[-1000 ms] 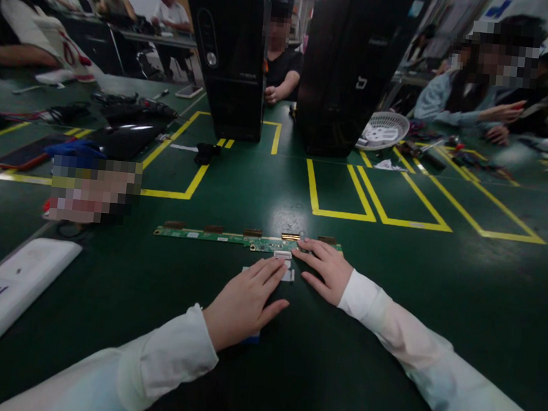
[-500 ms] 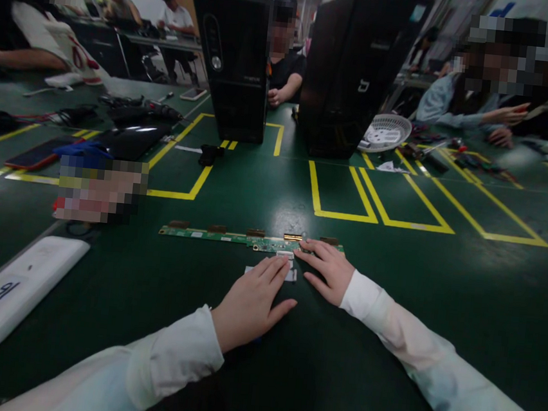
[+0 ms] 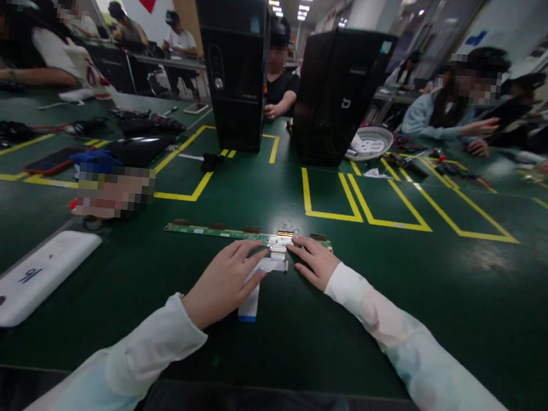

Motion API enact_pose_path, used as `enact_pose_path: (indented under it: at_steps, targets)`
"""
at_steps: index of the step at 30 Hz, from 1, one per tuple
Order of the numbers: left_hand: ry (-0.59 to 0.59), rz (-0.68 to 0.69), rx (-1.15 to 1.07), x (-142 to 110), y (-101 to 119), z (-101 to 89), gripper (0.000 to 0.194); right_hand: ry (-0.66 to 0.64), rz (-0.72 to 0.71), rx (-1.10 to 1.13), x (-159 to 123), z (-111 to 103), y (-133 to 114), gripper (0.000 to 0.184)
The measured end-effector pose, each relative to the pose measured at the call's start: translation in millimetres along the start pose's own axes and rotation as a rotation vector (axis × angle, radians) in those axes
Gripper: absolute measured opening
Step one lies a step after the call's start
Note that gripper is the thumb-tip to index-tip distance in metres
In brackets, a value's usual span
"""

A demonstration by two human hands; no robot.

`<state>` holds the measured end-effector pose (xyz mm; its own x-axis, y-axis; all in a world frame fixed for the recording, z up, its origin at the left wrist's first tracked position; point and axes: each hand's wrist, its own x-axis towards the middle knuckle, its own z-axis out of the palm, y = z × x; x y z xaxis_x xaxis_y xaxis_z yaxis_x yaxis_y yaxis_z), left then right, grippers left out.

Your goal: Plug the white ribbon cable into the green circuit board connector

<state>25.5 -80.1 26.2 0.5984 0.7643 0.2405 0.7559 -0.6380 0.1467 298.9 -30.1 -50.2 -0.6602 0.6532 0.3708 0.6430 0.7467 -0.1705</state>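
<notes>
A long, narrow green circuit board (image 3: 225, 234) lies across the table in front of me, with brown-gold tabs along its far edge. From its near side runs a white flat ribbon cable (image 3: 249, 303), folded and with a blue end pointing toward me. My left hand (image 3: 223, 279) is over the left part of this cable, fingers stretched out, covering some of it; whether it touches the cable I cannot tell. On the board's right part rest the spread fingertips of my right hand (image 3: 315, 262), beside the cable's connector. Neither hand grips anything.
Two black computer towers (image 3: 235, 79) stand further back, a person sitting behind them. A white panel-like device (image 3: 29, 279) lies at left. Beyond it are cables and a dark tablet-like item (image 3: 139, 147). A white basket (image 3: 372, 142) sits right of the towers. Yellow tape marks the table.
My left hand has moved left off the cable's connector, uncovering the folds and the blue end. The right hand stays on the board. The view has tilted up slightly.
</notes>
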Motion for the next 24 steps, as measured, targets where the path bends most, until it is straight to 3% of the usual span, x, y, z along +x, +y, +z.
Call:
enact_pose_path:
  at_steps: [8,12,24]
  targets:
    - [-0.057,-0.312,0.183,-76.2,-36.1,1.7,0.054,-0.007,-0.005,-0.029,-0.2,-2.1,-1.4,0.047]
    - [-0.002,-0.405,0.218,-101.1,-44.5,11.6,0.054,-0.023,0.011,-0.033,0.4,-4.7,-2.5,0.047]
    - [0.144,-0.44,0.208,-96.5,-53.3,20.6,0.052,-0.011,0.014,-0.026,3.6,-7.6,-5.4,0.044]
